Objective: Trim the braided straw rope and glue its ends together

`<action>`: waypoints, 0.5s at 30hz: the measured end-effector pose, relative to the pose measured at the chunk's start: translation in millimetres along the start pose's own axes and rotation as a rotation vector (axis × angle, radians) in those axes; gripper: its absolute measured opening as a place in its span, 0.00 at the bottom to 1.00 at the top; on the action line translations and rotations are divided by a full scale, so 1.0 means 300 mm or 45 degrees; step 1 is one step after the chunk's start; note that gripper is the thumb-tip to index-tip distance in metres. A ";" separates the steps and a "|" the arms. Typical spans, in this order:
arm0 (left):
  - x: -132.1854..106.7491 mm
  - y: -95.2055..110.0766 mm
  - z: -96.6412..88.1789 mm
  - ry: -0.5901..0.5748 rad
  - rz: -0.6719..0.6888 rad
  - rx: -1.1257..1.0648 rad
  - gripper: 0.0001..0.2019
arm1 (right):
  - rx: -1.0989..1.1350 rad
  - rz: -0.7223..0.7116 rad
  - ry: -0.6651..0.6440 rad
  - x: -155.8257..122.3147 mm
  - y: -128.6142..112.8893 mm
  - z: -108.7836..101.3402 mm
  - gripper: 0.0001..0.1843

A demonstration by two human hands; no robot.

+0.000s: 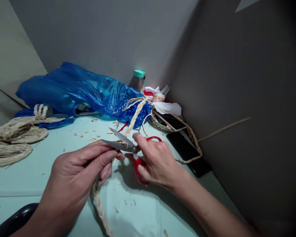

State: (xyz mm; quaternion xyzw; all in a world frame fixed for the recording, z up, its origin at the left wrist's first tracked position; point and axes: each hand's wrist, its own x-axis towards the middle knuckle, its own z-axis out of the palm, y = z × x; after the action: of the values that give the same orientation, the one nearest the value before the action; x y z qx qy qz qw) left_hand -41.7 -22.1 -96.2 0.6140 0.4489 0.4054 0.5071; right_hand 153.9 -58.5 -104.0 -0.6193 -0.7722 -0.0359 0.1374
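Head view: from my remote seat the step in hand reads as trimming, scissors at a braid of pale fibre. Left hand (85, 164) pinched closed, thumb against fingers, with the braid (136, 116) in its grip; the lower length hangs out beneath the palm and the upper length runs away across the table (46, 168) to the blue plastic bag (93, 89). Right hand (159, 159) wrapped around the red-handled scissors (131, 148), thumb and fingers at the loops. Blades partly spread, pointing left, right above the left fingertips; a wisp of fibre shows between them near the pivot. I can't tell whether the edges already bite.

Scraps (78, 135) litter the surface, so I'd guess loose ends are being snipped off. Loose fibre bundles (22, 128) lie at far left; phone (187, 153) sits on the right, a thin cord looping over it.

My call on the next move: close the blades on the stray wisp only, braid steady in the pinch, tips angled off the left fingers. Main risk, as I judge it: nicking the braid itself or a fingertip, both being so near.
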 end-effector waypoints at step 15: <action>0.031 0.030 0.034 -0.154 -0.217 -0.580 0.08 | 0.280 0.081 0.152 0.003 0.012 0.016 0.08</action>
State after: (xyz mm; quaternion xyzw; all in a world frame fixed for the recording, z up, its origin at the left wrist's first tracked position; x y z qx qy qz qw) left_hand -28.2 -16.5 -88.5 0.4670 0.3650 0.4144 0.6906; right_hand 156.5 -55.6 -108.8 -0.6215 -0.7418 0.0166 0.2514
